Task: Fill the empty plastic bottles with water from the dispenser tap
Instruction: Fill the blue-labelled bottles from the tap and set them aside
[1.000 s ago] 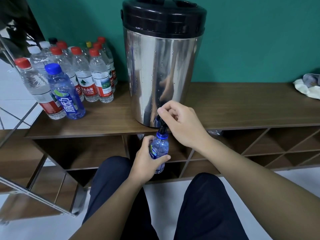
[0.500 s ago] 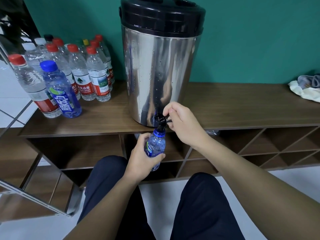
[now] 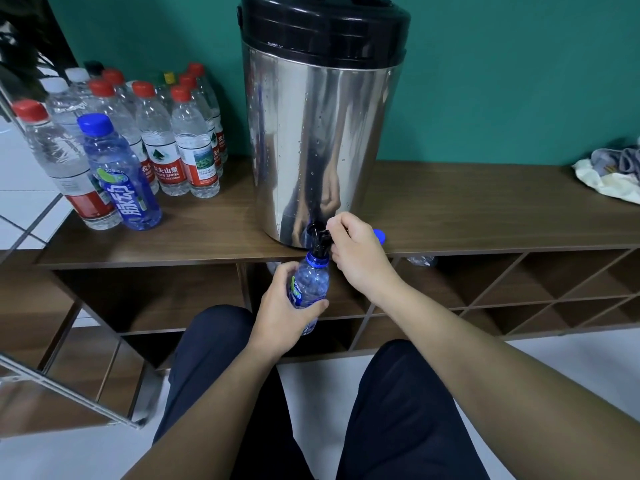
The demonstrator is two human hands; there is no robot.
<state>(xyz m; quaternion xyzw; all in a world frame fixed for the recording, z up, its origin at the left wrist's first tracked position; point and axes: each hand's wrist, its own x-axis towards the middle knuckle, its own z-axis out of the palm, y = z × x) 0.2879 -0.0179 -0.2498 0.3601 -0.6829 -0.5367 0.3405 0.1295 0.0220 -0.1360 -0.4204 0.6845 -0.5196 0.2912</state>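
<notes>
Head view, left hand: fingers wrapped round the blue bottle, holding its mouth right under the tap to catch water.
Head view, right hand: fingers pinching the tap lever, presumably to control flow.

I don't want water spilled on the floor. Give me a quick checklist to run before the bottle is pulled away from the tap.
1. Bottle mouth under the tap: ok, the spout meets the neck.
2. Left hand gripping the bottle: ok, fingers wrap its body.
3. Right hand on the tap lever: ok, fingers pinch it.
4. Tap closed, flow stopped: cannot tell.
5. Bottle full: cannot tell, the water level is not clear.
6. Cap within reach: ok, a blue cap lies on the shelf behind the right hand.
</notes>
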